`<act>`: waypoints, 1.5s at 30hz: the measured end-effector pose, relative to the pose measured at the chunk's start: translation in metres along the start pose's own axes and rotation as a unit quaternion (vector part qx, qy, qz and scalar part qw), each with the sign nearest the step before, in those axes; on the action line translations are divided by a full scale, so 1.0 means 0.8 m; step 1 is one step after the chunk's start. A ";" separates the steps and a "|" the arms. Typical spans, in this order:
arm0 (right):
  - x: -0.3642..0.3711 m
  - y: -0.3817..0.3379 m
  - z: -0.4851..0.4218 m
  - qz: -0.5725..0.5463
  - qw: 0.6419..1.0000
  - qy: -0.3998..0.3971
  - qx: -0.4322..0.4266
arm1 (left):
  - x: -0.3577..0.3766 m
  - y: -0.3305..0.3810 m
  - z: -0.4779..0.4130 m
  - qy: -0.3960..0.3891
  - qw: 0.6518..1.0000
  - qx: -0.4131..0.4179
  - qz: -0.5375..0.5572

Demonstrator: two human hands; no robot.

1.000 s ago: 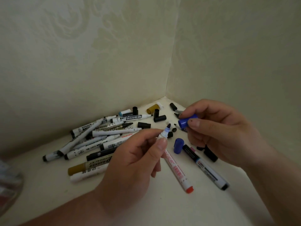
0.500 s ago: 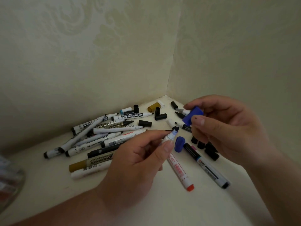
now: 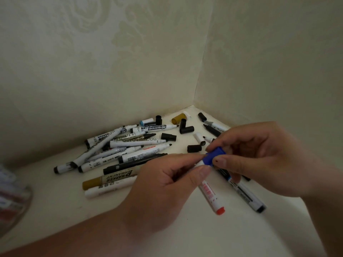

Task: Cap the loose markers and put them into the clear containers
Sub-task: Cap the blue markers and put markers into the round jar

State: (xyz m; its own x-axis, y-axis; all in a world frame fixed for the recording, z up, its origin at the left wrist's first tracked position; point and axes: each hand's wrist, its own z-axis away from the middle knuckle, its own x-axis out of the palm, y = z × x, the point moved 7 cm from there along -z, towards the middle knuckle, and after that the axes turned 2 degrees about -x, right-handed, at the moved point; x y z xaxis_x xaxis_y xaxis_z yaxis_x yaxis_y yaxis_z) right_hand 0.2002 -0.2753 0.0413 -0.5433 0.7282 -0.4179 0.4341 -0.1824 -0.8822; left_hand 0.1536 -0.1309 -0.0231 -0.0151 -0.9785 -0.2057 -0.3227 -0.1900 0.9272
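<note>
- left hand [image 3: 167, 182] pinches a white marker [image 3: 210, 193] up near its tip, thumb and forefinger curled round the barrel. The rest of it, with red print and an orange-red butt end, sticks out toward the near right
- right hand [image 3: 263, 160] grips the blue cap [image 3: 213, 156] between thumb and fingers, and the other fingers are curled in behind
- the cap sits right at the tip end of that marker, touching the left fingertips. Can't tell if it's pushed all the way on, the fingers cover the join
- just right of the held one, a black-and-white marker [image 3: 243, 191] lies flat on the cream surface [image 3: 92, 219], far end tucked under the right hand
- pile of markers [image 3: 120, 151] is left of the hands, all crisscrossed, most with bare tips pointing right. A gold marker [image 3: 109, 179] reading PERMANENT lies along the pile's near edge
- loose black caps [image 3: 168, 136] are scattered between the pile and the far corner, plus a gold cap [image 3: 179, 117] further back, close to where the two walls [image 3: 130, 62] meet
- clear container [image 3: 11, 197] is way off at the left edge, well apart from both hands. It's blurry, so I only get reddish and white stuff inside
</note>
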 end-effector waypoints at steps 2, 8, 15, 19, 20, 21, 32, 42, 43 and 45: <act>0.001 -0.001 -0.001 0.001 1.000 -0.017 0.017 | 0.002 0.002 0.000 -0.010 1.000 0.004 -0.007; -0.001 0.004 -0.002 0.033 0.997 -0.042 0.058 | 0.002 0.002 -0.001 -0.012 1.000 -0.008 -0.002; -0.003 0.007 -0.004 0.100 0.992 -0.040 0.065 | 0.003 0.003 -0.001 0.009 0.999 -0.014 0.034; -0.003 0.007 -0.004 0.138 0.988 -0.034 0.066 | 0.002 0.006 -0.001 0.015 0.999 -0.015 0.033; -0.003 0.006 -0.004 0.146 0.986 -0.033 0.066 | 0.002 0.008 -0.001 0.016 0.999 -0.016 0.033; -0.002 0.005 -0.004 0.154 0.985 -0.033 0.065 | 0.002 0.008 -0.002 0.018 0.999 -0.016 0.035; 0.000 0.006 -0.002 0.230 0.970 -0.031 0.077 | 0.009 0.010 -0.003 0.003 0.999 -0.035 0.027; 0.003 0.012 -0.006 0.245 0.962 -0.032 0.115 | 0.008 0.004 -0.001 0.026 0.997 -0.073 0.011; 0.003 0.013 -0.006 0.246 0.961 -0.033 0.120 | 0.008 0.003 -0.001 0.028 0.996 -0.079 0.012; 0.002 0.015 -0.006 0.245 0.959 -0.035 0.136 | 0.008 0.001 -0.001 0.034 0.996 -0.084 0.012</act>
State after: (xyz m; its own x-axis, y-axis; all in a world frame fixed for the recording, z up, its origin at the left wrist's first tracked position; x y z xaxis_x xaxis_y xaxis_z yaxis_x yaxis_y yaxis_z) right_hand 0.2077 -0.2733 0.0309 -0.3736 0.4666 -0.8017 0.4508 -0.6640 -0.5966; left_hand 0.1544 -0.1371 -0.0233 0.0449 -0.9849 -0.1670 -0.1597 -0.1721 0.9721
